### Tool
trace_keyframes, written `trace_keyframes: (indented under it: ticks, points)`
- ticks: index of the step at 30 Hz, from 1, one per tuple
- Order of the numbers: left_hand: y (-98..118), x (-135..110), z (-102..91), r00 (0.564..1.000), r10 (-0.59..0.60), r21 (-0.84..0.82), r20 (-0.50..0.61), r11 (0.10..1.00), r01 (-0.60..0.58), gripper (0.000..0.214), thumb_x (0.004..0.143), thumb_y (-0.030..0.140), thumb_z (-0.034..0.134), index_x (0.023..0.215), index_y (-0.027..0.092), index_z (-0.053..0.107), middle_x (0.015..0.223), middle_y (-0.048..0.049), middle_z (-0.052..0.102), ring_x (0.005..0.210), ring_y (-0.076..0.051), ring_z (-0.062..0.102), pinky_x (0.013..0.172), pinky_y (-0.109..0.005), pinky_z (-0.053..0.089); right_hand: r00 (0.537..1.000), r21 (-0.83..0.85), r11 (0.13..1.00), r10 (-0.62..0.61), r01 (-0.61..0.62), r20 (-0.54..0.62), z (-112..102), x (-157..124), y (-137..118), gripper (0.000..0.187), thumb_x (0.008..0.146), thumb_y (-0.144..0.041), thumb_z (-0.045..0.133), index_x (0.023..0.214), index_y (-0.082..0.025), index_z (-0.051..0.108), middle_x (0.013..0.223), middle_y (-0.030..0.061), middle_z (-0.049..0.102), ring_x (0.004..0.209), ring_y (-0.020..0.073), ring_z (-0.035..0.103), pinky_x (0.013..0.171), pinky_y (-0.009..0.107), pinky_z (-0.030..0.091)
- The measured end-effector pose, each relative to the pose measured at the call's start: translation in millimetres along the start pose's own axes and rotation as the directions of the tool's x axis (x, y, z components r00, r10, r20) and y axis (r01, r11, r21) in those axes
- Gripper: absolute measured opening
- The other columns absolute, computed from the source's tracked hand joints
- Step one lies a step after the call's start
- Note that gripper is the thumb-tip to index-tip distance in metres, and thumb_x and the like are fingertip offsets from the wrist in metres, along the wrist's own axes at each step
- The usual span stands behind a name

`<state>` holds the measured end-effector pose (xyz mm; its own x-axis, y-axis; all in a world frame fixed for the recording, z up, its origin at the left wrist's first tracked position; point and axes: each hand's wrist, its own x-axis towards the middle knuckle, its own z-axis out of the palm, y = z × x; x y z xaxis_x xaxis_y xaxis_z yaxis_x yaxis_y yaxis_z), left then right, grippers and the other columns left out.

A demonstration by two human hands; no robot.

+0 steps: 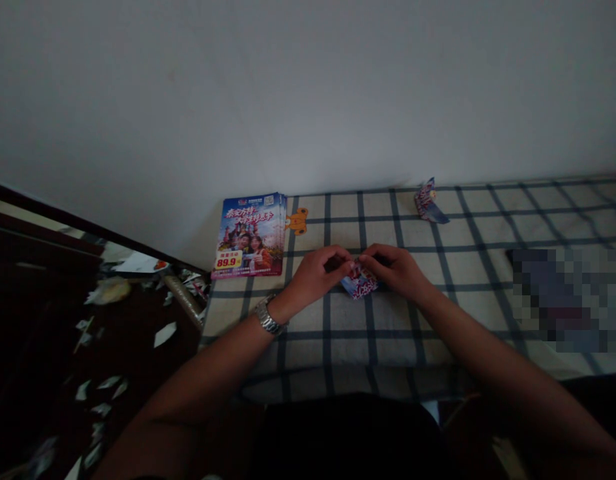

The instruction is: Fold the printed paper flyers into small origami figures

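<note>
Between my two hands is a small folded flyer (361, 283), its printed blue and pink side showing, low over the checked cloth. My left hand (324, 270), with a metal watch at the wrist, pinches its upper left edge. At the upper right edge, the fingers of my right hand (394, 269) are closed on the same paper. The fingertips of both hands nearly meet, and they hide its top part. To the left lies a stack of flyers (251, 237) with a large printed price. Behind my right hand, another folded flyer (430, 201) stands near the wall.
A checked cloth (308, 347) covers the surface, which meets a plain wall (308, 93). An orange bear figure (297, 221) shows beside the stack. At the right lies a dark, pixelated object (563, 300). Paper scraps (165, 335) litter the dark floor at the left.
</note>
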<state>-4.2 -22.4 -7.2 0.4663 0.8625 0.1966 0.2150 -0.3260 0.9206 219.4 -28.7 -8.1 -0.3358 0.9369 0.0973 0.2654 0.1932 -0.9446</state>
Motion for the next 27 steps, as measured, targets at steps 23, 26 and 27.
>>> trace_keyframes:
  ticks: [23, 26, 27]
  points:
    - [0.9, -1.2, 0.8, 0.999, -0.03, -0.087, -0.027, 0.996, 0.028, 0.026, 0.099, 0.043, 0.067, 0.093, 0.018, 0.067, 0.084, -0.0018, 0.073, 0.075, -0.013, 0.07, 0.068, -0.024, 0.055, 0.997, -0.047, 0.996, 0.071, -0.069, 0.043, -0.5, -0.6, 2.0, 0.034, 0.093, -0.051, 0.069, 0.089, -0.018, 0.072, 0.074, 0.0017, 0.068, 0.064, 0.0145, 0.055, 0.058, 0.026, 0.041]
    - [-0.4, -1.6, 1.4, 0.999, -0.046, -0.088, -0.016, 0.995, 0.044, 0.025, 0.098, 0.043, 0.068, 0.095, 0.018, 0.067, 0.084, -0.0019, 0.072, 0.073, -0.013, 0.07, 0.066, -0.023, 0.055, 0.996, -0.05, 0.996, 0.072, -0.069, 0.052, -0.3, -0.7, 1.0, 0.035, 0.092, -0.051, 0.069, 0.088, -0.017, 0.073, 0.072, 0.0009, 0.066, 0.062, 0.0137, 0.053, 0.056, 0.026, 0.039]
    - [-0.8, -1.6, 1.6, 0.999, -0.052, -0.084, -0.017, 0.995, 0.05, 0.025, 0.098, 0.043, 0.068, 0.097, 0.018, 0.067, 0.085, -0.0022, 0.072, 0.073, -0.013, 0.07, 0.066, -0.023, 0.055, 0.996, -0.063, 0.996, 0.068, -0.064, 0.059, -0.2, -0.9, 1.1, 0.035, 0.092, -0.051, 0.069, 0.088, -0.017, 0.073, 0.071, 0.0007, 0.066, 0.062, 0.0134, 0.053, 0.056, 0.026, 0.038]
